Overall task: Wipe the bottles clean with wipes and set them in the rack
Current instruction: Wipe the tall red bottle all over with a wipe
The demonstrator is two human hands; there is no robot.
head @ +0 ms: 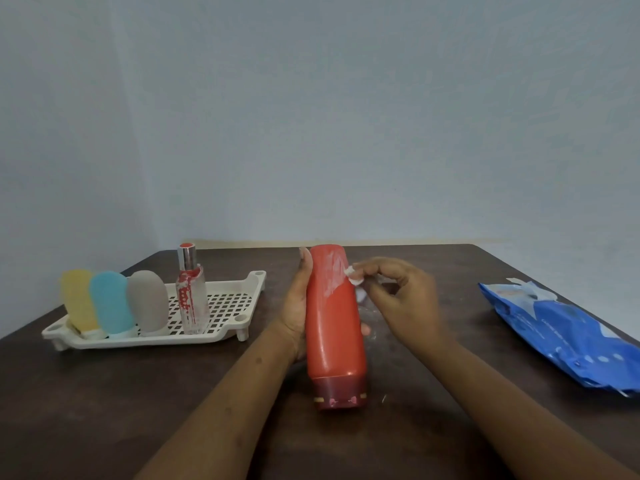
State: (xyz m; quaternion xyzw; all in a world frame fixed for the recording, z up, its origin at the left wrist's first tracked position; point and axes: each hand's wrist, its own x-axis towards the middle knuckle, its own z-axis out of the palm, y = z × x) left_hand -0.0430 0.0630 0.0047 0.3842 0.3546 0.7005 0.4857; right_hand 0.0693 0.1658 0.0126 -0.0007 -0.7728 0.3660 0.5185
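Observation:
A tall red bottle with a dark red cap toward me is held above the table's middle. My left hand grips it from the left side, fingers wrapped behind. My right hand pinches a small white scrap of wipe against the bottle's upper right side, where whitish smears show. The white perforated rack stands at the left. In it stand a yellow bottle, a blue bottle, a grey bottle and a clear glass spray bottle with red markings.
A blue pack of wipes lies at the right edge of the dark brown table. A pale wall rises right behind the table. The right half of the rack holds nothing.

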